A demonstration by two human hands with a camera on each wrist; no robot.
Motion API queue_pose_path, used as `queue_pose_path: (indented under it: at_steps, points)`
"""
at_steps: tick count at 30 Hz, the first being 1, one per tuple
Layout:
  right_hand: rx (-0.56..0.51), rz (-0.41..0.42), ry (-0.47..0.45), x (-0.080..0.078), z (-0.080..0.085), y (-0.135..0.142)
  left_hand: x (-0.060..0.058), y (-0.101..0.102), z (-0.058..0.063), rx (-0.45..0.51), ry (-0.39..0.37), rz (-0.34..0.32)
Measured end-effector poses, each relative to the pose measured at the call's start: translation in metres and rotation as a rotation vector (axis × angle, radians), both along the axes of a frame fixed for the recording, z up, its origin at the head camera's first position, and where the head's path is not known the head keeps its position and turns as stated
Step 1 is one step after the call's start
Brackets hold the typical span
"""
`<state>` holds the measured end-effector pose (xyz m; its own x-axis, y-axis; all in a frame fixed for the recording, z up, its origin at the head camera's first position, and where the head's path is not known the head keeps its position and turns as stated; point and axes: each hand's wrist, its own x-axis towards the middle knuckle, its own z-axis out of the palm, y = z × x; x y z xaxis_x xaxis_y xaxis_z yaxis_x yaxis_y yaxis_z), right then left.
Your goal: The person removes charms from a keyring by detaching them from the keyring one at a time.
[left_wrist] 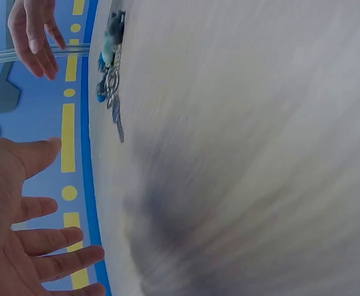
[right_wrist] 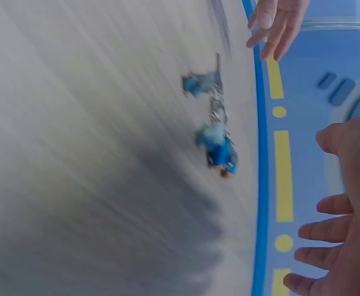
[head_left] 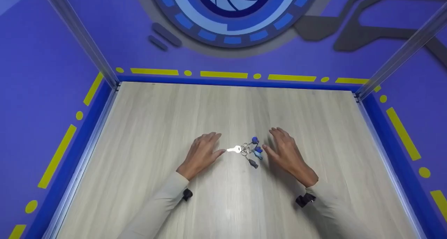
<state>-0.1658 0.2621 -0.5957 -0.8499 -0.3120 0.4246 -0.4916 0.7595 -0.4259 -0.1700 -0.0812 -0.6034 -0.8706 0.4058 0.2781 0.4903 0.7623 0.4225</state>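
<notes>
A bunch of keyrings (head_left: 245, 148) lies on the table between the two hands, with a key (head_left: 234, 149) pointing left. Small figure charms hang from the rings: a dark blue one (head_left: 255, 140) at the far side, a light blue one (head_left: 258, 155) and a grey one (head_left: 253, 163). To the left of the key, the left hand (head_left: 202, 153) hovers with fingers spread and its thumb near the key's tip. On the other side, the right hand (head_left: 287, 155) has its thumb close to the blue charms. Both hands hold nothing; each wrist view shows relaxed, parted fingers.
The light wood table (head_left: 223, 200) is bounded at the back by a blue panel (head_left: 223, 64) with yellow dashes. Side panels with metal posts (head_left: 82, 36) rise at left and right. Each wrist carries a black strap device (head_left: 306, 199).
</notes>
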Motion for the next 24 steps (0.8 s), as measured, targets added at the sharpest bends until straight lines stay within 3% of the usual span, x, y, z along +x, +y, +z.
queue_pose_path:
  at_steps: [9, 15, 20, 24]
  points:
    - [-0.025, 0.091, 0.03, 0.002, -0.02, -0.024, 0.007, 0.013, -0.018, 0.037, 0.062, -0.05]
    - [-0.026, 0.106, 0.021, 0.004, -0.025, -0.032, 0.003, 0.022, -0.034, 0.094, 0.146, -0.099]
    - [-0.031, 0.138, 0.036, 0.004, -0.029, -0.037, -0.002, 0.027, -0.052, 0.126, 0.215, -0.105]
    - [-0.034, 0.161, 0.071, 0.003, -0.033, -0.039, -0.001, 0.034, -0.052, 0.128, 0.215, -0.088]
